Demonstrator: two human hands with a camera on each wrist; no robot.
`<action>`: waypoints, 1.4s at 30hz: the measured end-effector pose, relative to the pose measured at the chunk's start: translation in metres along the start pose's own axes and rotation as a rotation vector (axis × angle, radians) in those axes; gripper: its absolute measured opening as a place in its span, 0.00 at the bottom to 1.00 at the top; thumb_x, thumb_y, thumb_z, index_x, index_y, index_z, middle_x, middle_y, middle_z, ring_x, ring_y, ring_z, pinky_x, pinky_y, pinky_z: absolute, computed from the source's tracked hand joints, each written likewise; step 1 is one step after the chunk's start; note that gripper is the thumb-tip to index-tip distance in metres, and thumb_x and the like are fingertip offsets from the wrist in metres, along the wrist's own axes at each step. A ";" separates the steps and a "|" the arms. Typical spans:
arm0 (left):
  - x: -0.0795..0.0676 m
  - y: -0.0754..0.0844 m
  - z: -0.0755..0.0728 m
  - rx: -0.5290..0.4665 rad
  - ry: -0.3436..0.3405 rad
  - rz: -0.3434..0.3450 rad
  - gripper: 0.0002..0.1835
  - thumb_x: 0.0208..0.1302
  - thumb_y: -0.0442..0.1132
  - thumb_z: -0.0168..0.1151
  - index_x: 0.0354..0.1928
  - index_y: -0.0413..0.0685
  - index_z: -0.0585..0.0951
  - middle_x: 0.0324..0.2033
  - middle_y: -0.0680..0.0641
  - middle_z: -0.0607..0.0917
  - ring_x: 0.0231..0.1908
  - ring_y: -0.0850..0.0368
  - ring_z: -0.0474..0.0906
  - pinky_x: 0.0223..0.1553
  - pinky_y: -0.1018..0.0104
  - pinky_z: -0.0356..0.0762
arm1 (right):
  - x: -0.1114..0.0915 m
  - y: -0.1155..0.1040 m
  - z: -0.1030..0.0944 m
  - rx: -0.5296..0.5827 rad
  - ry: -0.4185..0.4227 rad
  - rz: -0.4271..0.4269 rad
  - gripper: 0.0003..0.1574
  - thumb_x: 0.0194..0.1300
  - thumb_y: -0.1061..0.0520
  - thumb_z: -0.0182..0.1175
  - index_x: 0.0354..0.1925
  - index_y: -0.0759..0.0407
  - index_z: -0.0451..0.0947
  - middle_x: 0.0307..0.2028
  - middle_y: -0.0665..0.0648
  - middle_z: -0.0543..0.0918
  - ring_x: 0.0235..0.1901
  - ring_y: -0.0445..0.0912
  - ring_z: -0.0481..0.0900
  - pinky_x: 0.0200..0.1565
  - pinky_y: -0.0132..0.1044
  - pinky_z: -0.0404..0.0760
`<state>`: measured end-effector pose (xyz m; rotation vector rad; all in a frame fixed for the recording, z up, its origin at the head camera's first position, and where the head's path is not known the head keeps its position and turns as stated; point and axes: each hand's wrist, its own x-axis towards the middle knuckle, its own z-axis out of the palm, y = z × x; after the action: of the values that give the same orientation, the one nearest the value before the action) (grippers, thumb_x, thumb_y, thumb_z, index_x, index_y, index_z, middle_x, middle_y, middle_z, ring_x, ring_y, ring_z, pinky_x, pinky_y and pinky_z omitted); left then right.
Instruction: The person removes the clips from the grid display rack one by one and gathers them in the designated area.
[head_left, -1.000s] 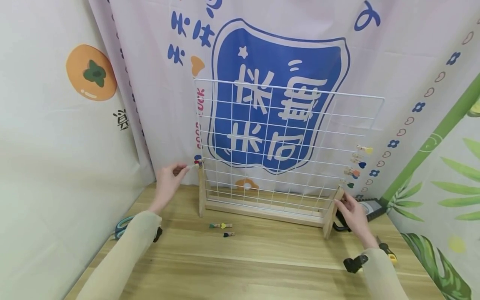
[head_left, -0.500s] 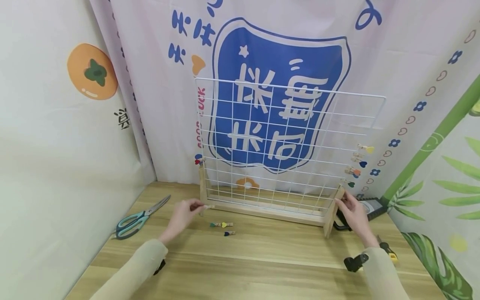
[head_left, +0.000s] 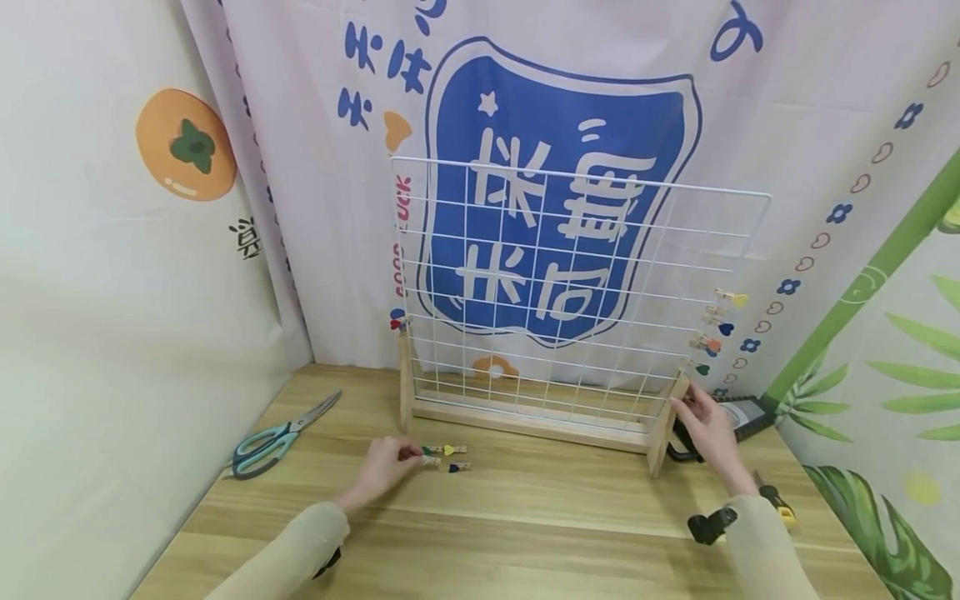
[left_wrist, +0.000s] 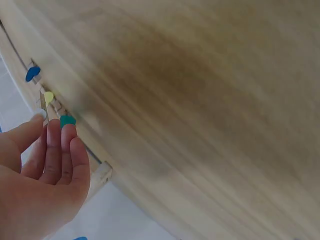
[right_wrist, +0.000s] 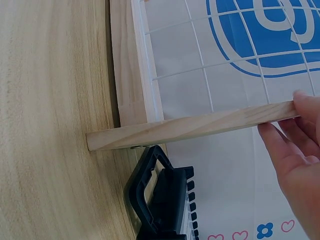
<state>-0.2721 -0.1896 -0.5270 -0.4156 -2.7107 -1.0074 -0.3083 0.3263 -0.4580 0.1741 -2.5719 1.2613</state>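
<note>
Between thumb and fingertips, my left hand [head_left: 386, 467] pinches a mini clothespin [left_wrist: 43, 104] with a white decoration, low over the table [head_left: 480, 550]. Right beside it lie mini clothespins with a green heart [head_left: 426, 451], a yellow heart [head_left: 450, 450] and a dark blue heart [head_left: 454, 468]. My right hand [head_left: 708, 429] grips the top of the right wooden post [right_wrist: 200, 125] of a stand holding a white wire grid [head_left: 581, 176]. A red-heart clothespin [head_left: 396, 324] is clipped at the grid's left edge; several others, including a dark blue one [head_left: 725, 329], line its right edge.
Scissors [head_left: 273, 442] with teal handles lie at the table's left. Behind the right post sits a black-handled object [right_wrist: 165, 200]. A black and yellow screwdriver [head_left: 777, 506] lies near my right wrist. A printed curtain [head_left: 337, 250] hangs close behind the grid.
My left hand has come down from beside the grid's left edge to the loose clothespins on the table, carrying the white one. The right hand stays on the post.
</note>
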 end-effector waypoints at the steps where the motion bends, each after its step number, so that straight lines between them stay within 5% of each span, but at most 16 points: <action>1: 0.000 0.000 0.002 0.004 0.009 0.009 0.02 0.55 0.28 0.70 0.30 0.39 0.85 0.27 0.44 0.89 0.26 0.58 0.82 0.30 0.75 0.79 | 0.000 0.000 0.000 0.001 0.000 0.000 0.42 0.77 0.46 0.49 0.75 0.69 0.51 0.69 0.77 0.64 0.67 0.70 0.66 0.44 0.03 0.61; 8: -0.001 -0.004 0.010 0.061 0.026 0.059 0.02 0.54 0.29 0.72 0.27 0.41 0.86 0.25 0.47 0.88 0.25 0.62 0.80 0.28 0.76 0.76 | 0.001 -0.001 0.000 0.003 -0.007 -0.001 0.42 0.77 0.45 0.49 0.75 0.69 0.51 0.69 0.77 0.63 0.67 0.70 0.66 0.44 0.03 0.61; 25: 0.001 -0.002 0.003 0.036 -0.019 0.028 0.02 0.53 0.30 0.72 0.29 0.38 0.86 0.26 0.46 0.89 0.26 0.60 0.81 0.29 0.75 0.78 | 0.002 -0.001 -0.001 -0.007 -0.009 -0.011 0.42 0.77 0.45 0.49 0.75 0.69 0.50 0.69 0.77 0.63 0.67 0.70 0.66 0.44 0.04 0.62; 30: 0.010 0.002 -0.013 -0.050 -0.016 -0.035 0.04 0.57 0.29 0.69 0.35 0.37 0.86 0.28 0.44 0.89 0.27 0.62 0.80 0.29 0.74 0.79 | 0.001 0.001 0.000 -0.022 -0.017 -0.002 0.42 0.77 0.44 0.49 0.75 0.68 0.50 0.69 0.76 0.64 0.67 0.69 0.66 0.45 0.05 0.65; 35: 0.031 0.006 -0.041 -0.079 0.032 -0.028 0.08 0.61 0.30 0.66 0.41 0.34 0.85 0.32 0.40 0.88 0.29 0.57 0.81 0.30 0.75 0.79 | 0.001 0.002 -0.001 -0.018 -0.013 -0.010 0.42 0.77 0.44 0.48 0.75 0.69 0.50 0.68 0.76 0.65 0.66 0.69 0.67 0.44 0.05 0.64; 42: 0.067 0.022 -0.095 -0.017 0.221 -0.041 0.12 0.65 0.35 0.65 0.46 0.34 0.84 0.37 0.36 0.89 0.35 0.46 0.85 0.36 0.66 0.82 | -0.001 0.002 0.000 -0.019 -0.010 -0.022 0.41 0.77 0.45 0.48 0.75 0.68 0.51 0.68 0.76 0.66 0.65 0.69 0.67 0.45 0.05 0.63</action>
<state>-0.3172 -0.2245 -0.4238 -0.2369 -2.5244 -1.0219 -0.3082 0.3275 -0.4594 0.2051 -2.5820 1.2315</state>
